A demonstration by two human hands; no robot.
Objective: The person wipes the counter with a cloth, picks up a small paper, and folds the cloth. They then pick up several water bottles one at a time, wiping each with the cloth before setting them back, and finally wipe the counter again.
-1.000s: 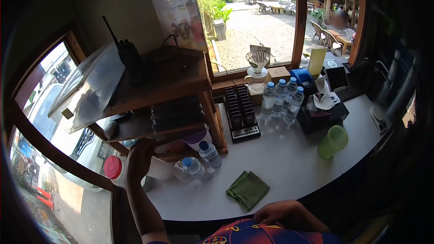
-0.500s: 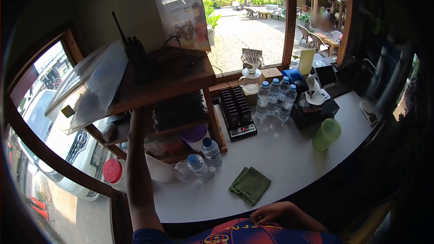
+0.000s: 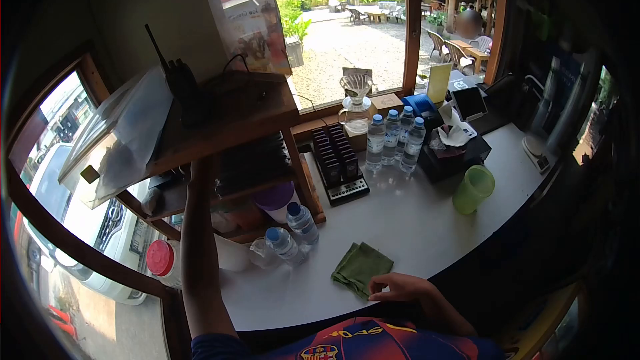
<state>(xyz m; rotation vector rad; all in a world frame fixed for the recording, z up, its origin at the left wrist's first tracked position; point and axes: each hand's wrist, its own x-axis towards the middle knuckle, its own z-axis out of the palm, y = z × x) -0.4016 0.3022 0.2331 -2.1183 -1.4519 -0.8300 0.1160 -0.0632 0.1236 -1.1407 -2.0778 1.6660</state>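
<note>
My left arm stretches forward under the top board of the wooden shelf point(image 3: 230, 135). My left hand point(image 3: 200, 168) is in the shadow there, its fingers hidden by the board. Close to the lower right corner of a folded green cloth point(image 3: 360, 268) is my right hand point(image 3: 400, 287). Its fingers are loosely bent, with a gap between thumb and forefinger, and the fingertips overlap the cloth's edge in this view. Two water bottles point(image 3: 283, 245) stand by the foot of the shelf, between my left forearm and the cloth.
On the white counter point(image 3: 400, 227) are a black rack of pagers point(image 3: 340, 163), several water bottles point(image 3: 393, 140), a green tumbler point(image 3: 474, 190) and a glass coffee dripper point(image 3: 356, 93). A walkie-talkie point(image 3: 179, 83) stands on the shelf. A red-lidded jar point(image 3: 161, 259) is beside my left arm.
My right hand has moved from in front of my shirt up to the cloth's edge. My left arm stays under the shelf board. The whole view has shifted slightly.
</note>
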